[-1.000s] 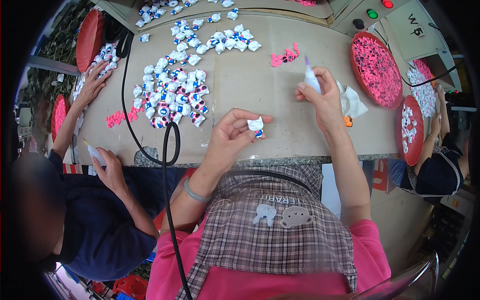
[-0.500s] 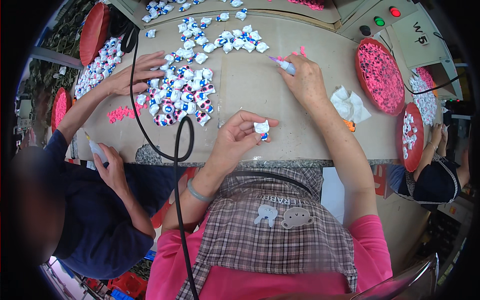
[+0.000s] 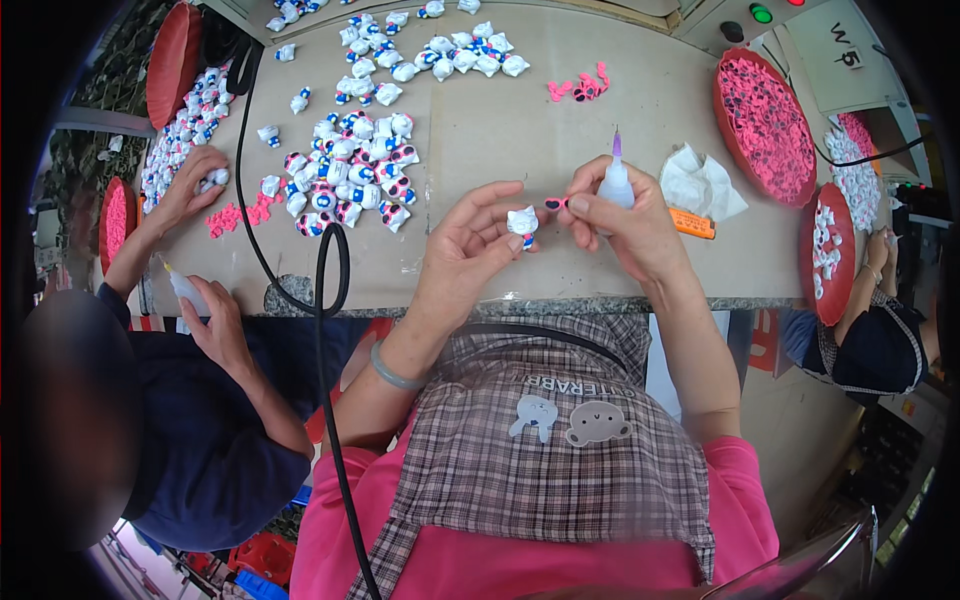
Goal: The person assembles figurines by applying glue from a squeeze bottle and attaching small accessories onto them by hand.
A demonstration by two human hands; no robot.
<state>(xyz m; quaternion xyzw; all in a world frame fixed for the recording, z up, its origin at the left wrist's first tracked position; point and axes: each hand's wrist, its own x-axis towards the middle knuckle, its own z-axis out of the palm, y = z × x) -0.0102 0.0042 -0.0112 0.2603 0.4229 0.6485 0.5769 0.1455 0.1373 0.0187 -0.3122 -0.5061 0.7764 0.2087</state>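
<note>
Between the thumb and fingers of my left hand (image 3: 468,240) stands a small white cat figurine (image 3: 522,224) with a blue lower part. My right hand (image 3: 640,225) pinches a tiny pink piece with dark lenses, like sunglasses (image 3: 556,204), just right of the figurine and apart from it. The same hand also holds a needle-tipped squeeze bottle (image 3: 617,184), its purple tip pointing up and away. Farther off lies a small heap of pink pieces (image 3: 582,86). Left of my hands is a group of figurines (image 3: 352,168), several with pink-and-black glasses on.
Red trays with pink pieces (image 3: 765,130) and white parts (image 3: 828,255) stand at right. Near them lie a crumpled tissue (image 3: 700,182) and an orange packet (image 3: 692,223). A black cable (image 3: 322,275) hangs across the left. A co-worker's hands (image 3: 192,188) work at far left.
My right hand has come back from the pink heap toward the figurine, now pinching a glasses piece, with the bottle turned upward. The co-worker's far hand has left the figurine group, moving left.
</note>
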